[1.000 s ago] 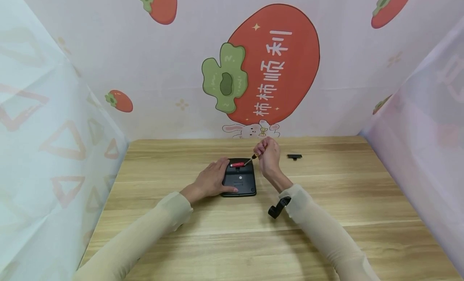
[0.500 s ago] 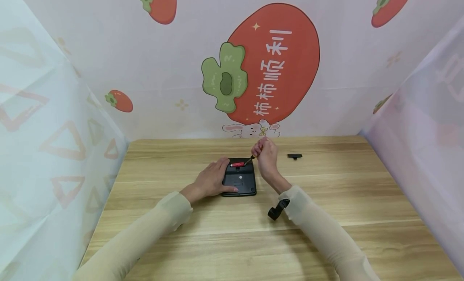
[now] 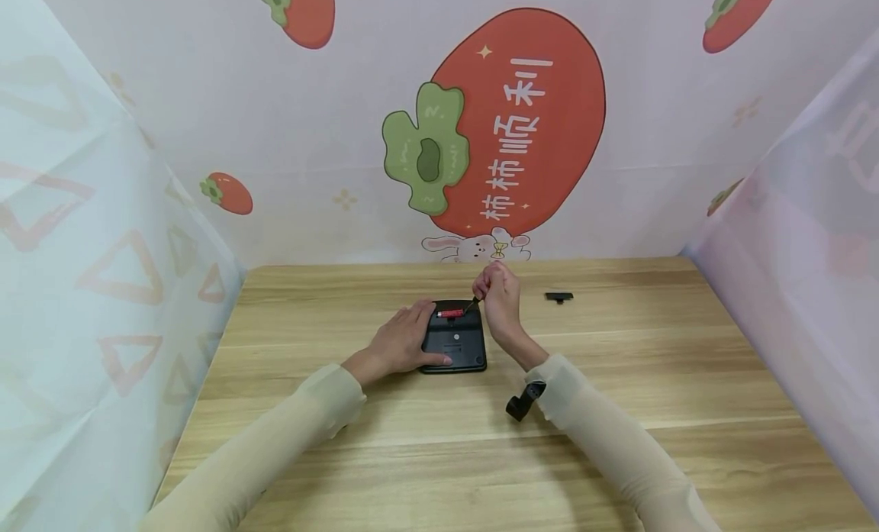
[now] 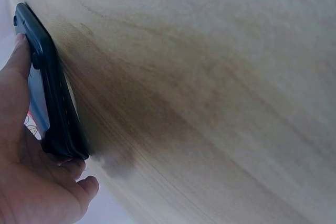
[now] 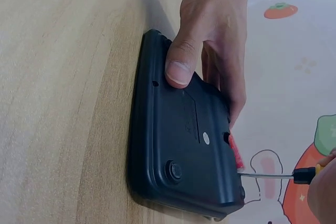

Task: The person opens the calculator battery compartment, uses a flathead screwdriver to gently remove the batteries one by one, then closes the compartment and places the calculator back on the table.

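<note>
A: Where is the flat black plastic device with rounded corners (image 3: 467, 349)?

B: On the light wood-grain bench (image 3: 632, 379), near the far edge. Its upturned face carries a small white dot (image 5: 206, 138) and, by a corner, a round black stud (image 5: 174, 171).

A: And the person's left hand (image 3: 401, 341)?

B: It grips the device's left side, thumb spread over the upturned face and fingers bent over the far-left edge.

A: The right hand (image 3: 502, 301)?

B: Closed, fingers curled round the yellow handle of a slim screwdriver with a black collar and metal shaft (image 5: 296, 176). The hand hides most of that handle.

A: Where does the shaft point?

B: Down and left, to the right end of 1 red cylindrical battery (image 3: 450, 314). That lies crosswise near the device's far edge, silver end leftward. I can't tell whether the tip touches it.

A: Anything else around?

B: A small black plastic cover with a tab (image 3: 559, 296) lies right of the right hand, well apart from the device. Behind rises a white printed cloth (image 3: 330, 120), its biggest red persimmon (image 3: 570, 135) bearing 4 white characters.
</note>
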